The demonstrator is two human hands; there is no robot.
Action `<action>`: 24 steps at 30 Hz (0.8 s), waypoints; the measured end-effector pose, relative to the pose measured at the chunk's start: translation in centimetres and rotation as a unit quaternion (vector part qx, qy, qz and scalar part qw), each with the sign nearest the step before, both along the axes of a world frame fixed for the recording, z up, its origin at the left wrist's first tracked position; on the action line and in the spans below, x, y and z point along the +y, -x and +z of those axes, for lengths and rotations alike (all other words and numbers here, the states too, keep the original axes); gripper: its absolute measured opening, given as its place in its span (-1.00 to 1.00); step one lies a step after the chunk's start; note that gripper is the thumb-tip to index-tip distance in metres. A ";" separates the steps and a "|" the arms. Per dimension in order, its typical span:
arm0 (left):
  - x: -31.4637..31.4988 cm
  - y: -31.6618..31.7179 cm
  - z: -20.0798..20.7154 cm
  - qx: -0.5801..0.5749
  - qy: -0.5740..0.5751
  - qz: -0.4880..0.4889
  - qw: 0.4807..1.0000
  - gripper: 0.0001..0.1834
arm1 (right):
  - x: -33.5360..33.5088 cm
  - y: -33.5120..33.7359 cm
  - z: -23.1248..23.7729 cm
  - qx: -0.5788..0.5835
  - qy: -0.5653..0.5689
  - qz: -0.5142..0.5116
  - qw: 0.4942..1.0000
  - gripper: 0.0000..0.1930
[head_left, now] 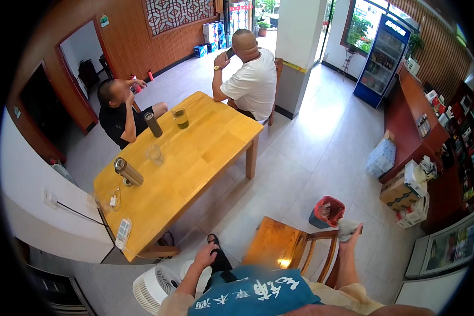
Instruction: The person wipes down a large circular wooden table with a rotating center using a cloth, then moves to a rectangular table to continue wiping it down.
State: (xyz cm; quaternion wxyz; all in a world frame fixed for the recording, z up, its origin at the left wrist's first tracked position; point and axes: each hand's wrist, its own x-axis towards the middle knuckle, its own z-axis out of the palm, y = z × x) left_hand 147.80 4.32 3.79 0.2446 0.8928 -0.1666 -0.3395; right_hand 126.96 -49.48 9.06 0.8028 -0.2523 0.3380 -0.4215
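A grey cloth (347, 228) is gripped in my right hand (351, 243), which rests against the end of the top rail of a wooden chair (275, 243). The cloth lies over that corner of the chair back. My left hand (205, 256) hangs low in front of me, its fingers loosely stretched and nothing visible in it. Beneath it are my dark trouser leg and a black sandal (214, 241). A white fan (155, 288) stands beside my left forearm. My teal apron (253, 292) fills the lower middle of the view.
A wooden table (195, 158) holds a steel flask (128, 171), a dark tumbler (152, 125), glasses and a power strip (123, 233). Two people sit at its far side. A lined bin (326, 211) stands beyond the chair; cartons (403, 190) and a counter (413, 118) are at right.
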 end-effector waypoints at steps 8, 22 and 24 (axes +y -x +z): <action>5.7 -13.0 -4.1 -0.227 -0.103 0.176 0.952 -0.17 | 17.6 -14.4 -7.9 -0.040 -0.131 0.237 0.962 -0.52; 14.1 -25.7 -7.3 -0.260 -0.201 0.398 0.857 -0.20 | 33.6 -52.7 -8.0 0.123 0.684 0.309 0.649 -0.74; 13.8 -26.3 -7.9 -0.269 -0.226 0.409 0.842 -0.22 | 36.1 -53.7 -9.3 0.115 0.704 0.383 0.587 -0.74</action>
